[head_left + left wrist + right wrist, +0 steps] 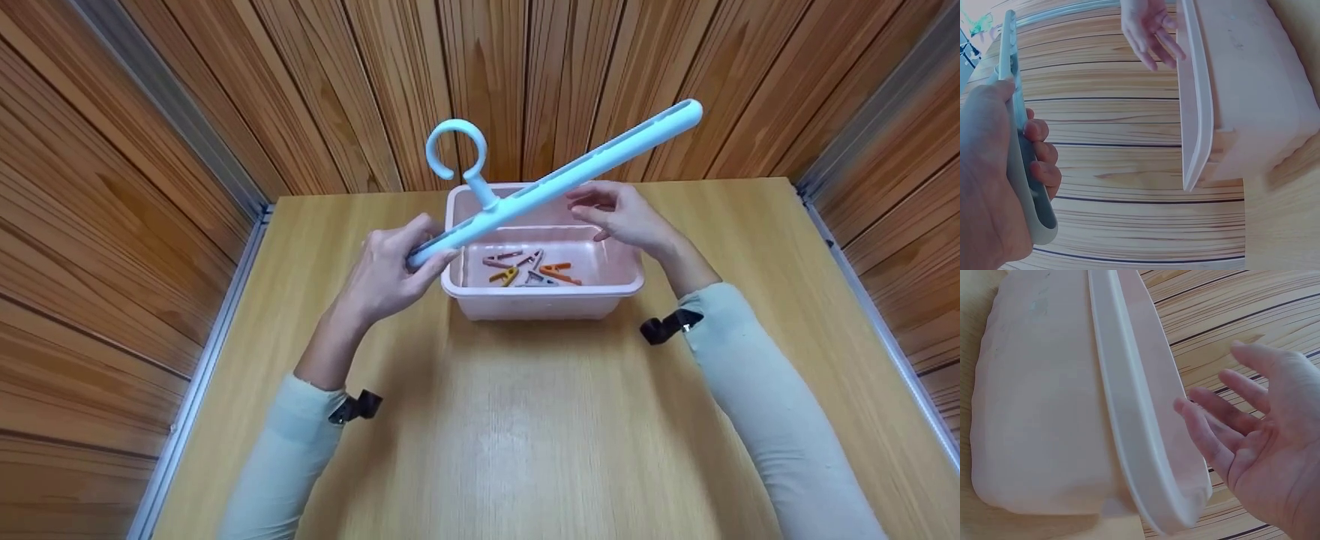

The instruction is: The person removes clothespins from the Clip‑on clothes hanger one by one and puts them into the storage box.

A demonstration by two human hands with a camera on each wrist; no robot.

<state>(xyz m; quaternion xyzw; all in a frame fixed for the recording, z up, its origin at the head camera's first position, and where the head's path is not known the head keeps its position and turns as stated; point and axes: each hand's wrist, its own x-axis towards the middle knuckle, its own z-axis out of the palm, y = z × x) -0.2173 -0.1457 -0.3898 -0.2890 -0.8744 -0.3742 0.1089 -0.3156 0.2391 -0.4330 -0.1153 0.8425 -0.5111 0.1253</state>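
Note:
A light blue plastic hanger [555,186] with a ring-shaped hook slants up to the right above a pink bin. My left hand [390,266] grips its lower left end; in the left wrist view the fingers [1044,152] curl round the bar. Over the bin's right side hovers my right hand [619,215], its fingers loosely bent and nothing held in it. The right wrist view shows that palm [1275,433] beside the bin's rim. Inside the pink bin [544,291] lie several clothespins, among them a yellow clothespin [504,276] and an orange clothespin [559,274].
The bin stands on a wooden table [510,420] near its back edge. Wood-panelled walls [495,75] rise behind and at both sides. Metal rails [217,322] run along the table's side edges.

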